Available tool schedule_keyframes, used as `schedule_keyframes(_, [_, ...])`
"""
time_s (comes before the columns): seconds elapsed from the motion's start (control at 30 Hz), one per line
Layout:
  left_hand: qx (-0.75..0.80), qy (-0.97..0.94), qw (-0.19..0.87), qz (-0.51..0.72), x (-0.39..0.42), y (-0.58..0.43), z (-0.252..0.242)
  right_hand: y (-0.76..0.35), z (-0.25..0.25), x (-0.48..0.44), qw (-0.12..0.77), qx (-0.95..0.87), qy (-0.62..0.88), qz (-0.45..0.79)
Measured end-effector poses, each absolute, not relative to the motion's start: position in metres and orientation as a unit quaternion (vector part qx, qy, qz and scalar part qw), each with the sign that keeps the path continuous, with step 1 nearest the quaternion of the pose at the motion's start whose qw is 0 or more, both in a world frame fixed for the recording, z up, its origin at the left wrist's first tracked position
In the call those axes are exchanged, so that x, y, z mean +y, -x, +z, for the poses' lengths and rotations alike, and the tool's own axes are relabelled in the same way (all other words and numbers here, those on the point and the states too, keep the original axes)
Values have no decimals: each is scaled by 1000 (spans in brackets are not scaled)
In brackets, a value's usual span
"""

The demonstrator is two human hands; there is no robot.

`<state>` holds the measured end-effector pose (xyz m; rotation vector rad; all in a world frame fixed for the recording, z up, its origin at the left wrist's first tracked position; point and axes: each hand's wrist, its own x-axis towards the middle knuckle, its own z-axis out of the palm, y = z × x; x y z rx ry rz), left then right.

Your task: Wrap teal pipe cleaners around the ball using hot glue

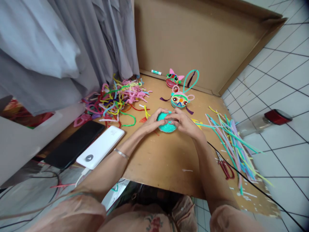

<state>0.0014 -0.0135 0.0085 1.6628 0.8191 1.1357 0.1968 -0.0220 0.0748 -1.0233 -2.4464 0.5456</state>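
My left hand (154,120) and my right hand (184,122) meet over a round teal pipe-cleaner coil (166,127) resting on the cardboard sheet (164,161). Both hands have fingers curled and pinched on the coil's top edge. A thin bracelet sits on my left wrist. Just beyond the hands lie two finished pipe-cleaner animal faces: a teal one with big loop ears (180,100) and a green and pink one (172,79) behind it.
A tangled heap of coloured pipe cleaners (116,100) lies to the left, a bundle of straight ones (231,138) to the right. Red-handled scissors (225,167), a white power bank (101,146), a black phone (74,143), a glue stick (156,72), and a red-lidded jar (265,120) surround the work area.
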Motion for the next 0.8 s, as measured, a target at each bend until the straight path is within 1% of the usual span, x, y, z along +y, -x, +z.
schedule_keyframes(0.57, [331,-653,479,485,-10,-3,4,-197,74,-21,232,-880,365,197])
schedule_keyframes(0.8, [330,-639,490,493,-4,0,0,-201,74,-18,251,-875,381,164])
